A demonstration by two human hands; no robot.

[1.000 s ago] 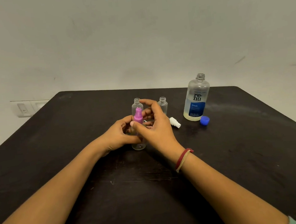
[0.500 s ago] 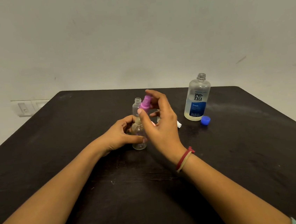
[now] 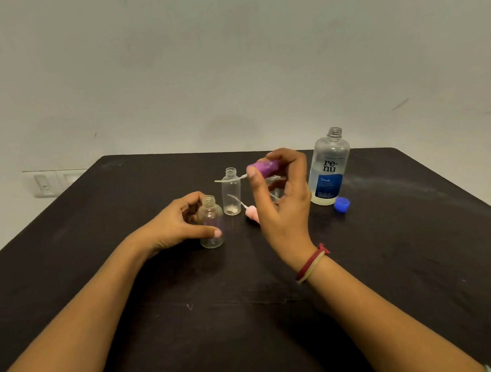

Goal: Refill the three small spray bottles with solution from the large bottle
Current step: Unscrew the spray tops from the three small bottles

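Status: prep about done, no filling that I can see.

- Left hand [image 3: 175, 223]: thumb and fingers curled round the near spray bottle [image 3: 211, 222], upright on the table [image 3: 397, 260], mid-width, closer to the far edge. Neck open.
- Right hand [image 3: 286, 208]: fingertips pinching the purple spray head [image 3: 263, 167], held sideways in the air above the bottles.
- Second spray bottle [image 3: 231, 192]: just behind the near one, open, looks empty apart from a pale smear at the base.
- Third spray bottle [image 3: 274, 186]: mostly hidden behind my right hand, can't tell its neck.
- Pink spray head [image 3: 251, 212]: lying flat between the bottles.
- Large bottle [image 3: 329, 171]: towards the far right corner, uncapped, blue cap [image 3: 342, 205] just beside it. Roughly a third full, pale liquid.

Left to do: three pours, refit the heads, recap.

Materials: small bottles are clear thin plastic, cylindrical, with round shoulders and threaded necks. Heads are opaque plastic, and the purple one trails a thin translucent dip tube. Tabletop is matte black and scuffed.
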